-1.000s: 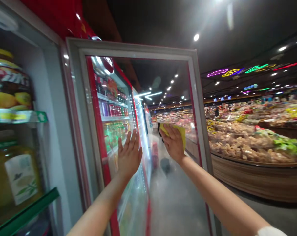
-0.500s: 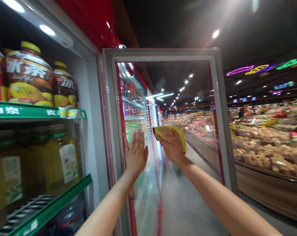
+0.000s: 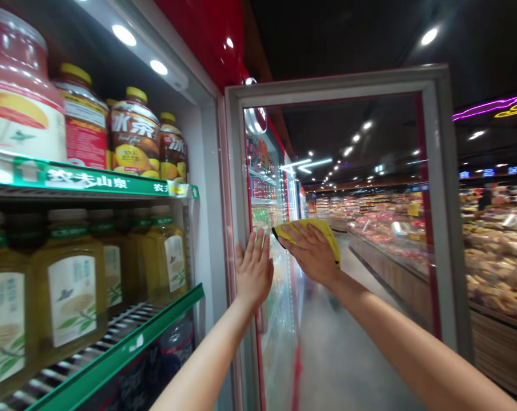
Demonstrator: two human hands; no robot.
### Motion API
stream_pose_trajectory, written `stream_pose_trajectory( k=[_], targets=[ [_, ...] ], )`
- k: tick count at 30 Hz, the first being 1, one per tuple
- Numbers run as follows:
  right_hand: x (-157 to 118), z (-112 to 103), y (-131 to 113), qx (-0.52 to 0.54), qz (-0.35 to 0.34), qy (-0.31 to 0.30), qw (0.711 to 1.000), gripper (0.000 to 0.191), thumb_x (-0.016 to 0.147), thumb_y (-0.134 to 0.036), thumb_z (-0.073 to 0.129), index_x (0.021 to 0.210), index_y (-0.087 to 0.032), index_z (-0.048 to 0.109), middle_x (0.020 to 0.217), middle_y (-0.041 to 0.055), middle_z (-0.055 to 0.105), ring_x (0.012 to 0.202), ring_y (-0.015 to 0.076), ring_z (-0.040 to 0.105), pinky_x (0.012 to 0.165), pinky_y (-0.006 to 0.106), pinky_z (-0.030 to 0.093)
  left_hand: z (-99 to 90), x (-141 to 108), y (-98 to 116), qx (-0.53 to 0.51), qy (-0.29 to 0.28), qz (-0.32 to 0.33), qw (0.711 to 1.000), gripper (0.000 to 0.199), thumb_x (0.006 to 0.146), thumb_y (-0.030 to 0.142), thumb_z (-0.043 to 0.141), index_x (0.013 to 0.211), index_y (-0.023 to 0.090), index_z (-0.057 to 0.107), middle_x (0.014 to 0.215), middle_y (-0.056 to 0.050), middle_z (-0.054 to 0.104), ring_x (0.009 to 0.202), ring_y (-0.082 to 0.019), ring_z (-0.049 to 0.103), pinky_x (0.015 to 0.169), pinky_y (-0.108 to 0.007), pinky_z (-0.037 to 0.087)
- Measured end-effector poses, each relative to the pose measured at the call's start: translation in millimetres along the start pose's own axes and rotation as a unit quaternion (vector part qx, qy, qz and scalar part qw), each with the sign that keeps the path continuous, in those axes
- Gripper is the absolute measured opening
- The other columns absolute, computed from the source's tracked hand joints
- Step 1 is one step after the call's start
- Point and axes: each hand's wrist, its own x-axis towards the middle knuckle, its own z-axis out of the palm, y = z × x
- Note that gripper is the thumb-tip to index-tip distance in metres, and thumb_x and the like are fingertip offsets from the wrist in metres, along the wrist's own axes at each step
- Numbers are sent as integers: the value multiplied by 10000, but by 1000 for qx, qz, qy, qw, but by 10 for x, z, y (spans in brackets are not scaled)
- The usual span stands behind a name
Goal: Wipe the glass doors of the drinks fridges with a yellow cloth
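Observation:
A glass cooler door (image 3: 438, 171) with a grey frame stands swung out in front of me. My left hand (image 3: 255, 268) lies flat near the hinge-side edge of the pane, fingers stretched and holding nothing. To its right, my right hand (image 3: 316, 257) presses a yellow cloth (image 3: 330, 231) with dark edging against the glass. The fingers lie spread over the cloth, which is partly hidden under the palm. Both forearms reach in from the bottom of the view.
At left, the cooler's upper shelf holds tea bottles (image 3: 136, 137) and a large pink-red bottle (image 3: 18, 108). Yellow-green bottles (image 3: 73, 285) stand on the shelf below, behind a green strip (image 3: 125, 351). Beyond the door are an aisle floor (image 3: 344, 354) and a food display (image 3: 498, 262).
My view has turned left, showing more of the shelves. Both hands have shifted left across the glass toward the hinge side, the right one taking the yellow cloth along.

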Motion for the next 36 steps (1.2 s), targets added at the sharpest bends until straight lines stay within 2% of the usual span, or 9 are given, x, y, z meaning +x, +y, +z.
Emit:
stream_pose_trajectory(
  k=[2, 5, 8, 14, 22, 26, 29, 33, 36],
  targets=[
    [-20, -18, 81, -2, -16, 4, 1000, 451, 998, -194, 565, 1407, -381, 608, 1549, -49, 539, 1455, 216, 452, 1230, 436, 283, -31, -56, -56, 3, -6, 3, 1000, 710, 996, 246, 495, 1641, 223, 198, 1659, -80, 340, 1578, -237, 215, 1312, -510, -6],
    [226, 23, 134, -11, 73, 38, 997, 444, 996, -201, 561, 1412, -347, 612, 1559, 0, 530, 1448, 261, 458, 1206, 485, 296, -66, -110, -128, 0, -5, -4, 1000, 700, 991, 250, 512, 1632, 215, 235, 1660, -87, 338, 1578, -239, 216, 1312, -512, -7],
    [490, 119, -26, -12, 141, 65, 988, 435, 1002, -207, 542, 1419, -309, 613, 1563, 40, 524, 1456, 300, 440, 1199, 532, 289, -89, -132, -173, -4, 9, -25, 1000, 693, 1004, 249, 494, 1637, 197, 219, 1644, -99, 371, 1577, -231, 221, 1315, -493, 0],
    [362, 186, -331, 46, -116, 6, 992, 393, 1009, -199, 534, 1366, -329, 637, 1544, -35, 550, 1463, 209, 432, 1242, 443, 254, -173, -189, -292, -8, 40, -32, 999, 689, 1006, 187, 469, 1641, 194, 202, 1631, -117, 394, 1583, -208, 185, 1314, -487, 27],
    [484, 244, -435, 26, -7, 42, 999, 406, 995, -172, 553, 1369, -306, 640, 1534, -10, 560, 1445, 250, 459, 1237, 468, 247, -271, -203, -467, -19, 26, -66, 997, 733, 974, 127, 453, 1646, 197, 171, 1663, -132, 320, 1589, -228, 143, 1306, -542, 60],
    [39, 200, -556, 54, -144, -12, 988, 368, 1008, -201, 539, 1346, -292, 654, 1538, -30, 555, 1442, 233, 463, 1222, 456, 306, -269, -209, -471, -28, 19, -89, 995, 712, 979, 132, 441, 1643, 201, 192, 1661, -138, 325, 1585, -239, 160, 1302, -559, 75],
    [-6, 122, -433, 65, -208, -38, 975, 357, 1025, -233, 529, 1350, -313, 653, 1520, -45, 573, 1422, 202, 488, 1198, 425, 357, -270, -194, -460, -34, 16, -88, 995, 694, 980, 136, 445, 1635, 195, 225, 1657, -140, 338, 1583, -244, 173, 1301, -563, 80],
    [393, 59, -203, 45, -83, -19, 995, 457, 989, -164, 546, 1407, -335, 612, 1541, -25, 552, 1451, 238, 459, 1229, 478, 310, -266, -158, -451, -40, 23, -72, 996, 697, 976, 119, 436, 1635, 199, 223, 1661, -133, 334, 1589, -231, 153, 1302, -554, 93],
    [409, 52, -256, 32, -44, -7, 998, 481, 976, -141, 551, 1426, -304, 595, 1563, -8, 526, 1467, 251, 437, 1241, 484, 277, -252, -164, -421, -43, 20, -57, 997, 699, 975, 117, 438, 1635, 196, 219, 1661, -134, 334, 1590, -233, 151, 1301, -553, 104]
  ],
)
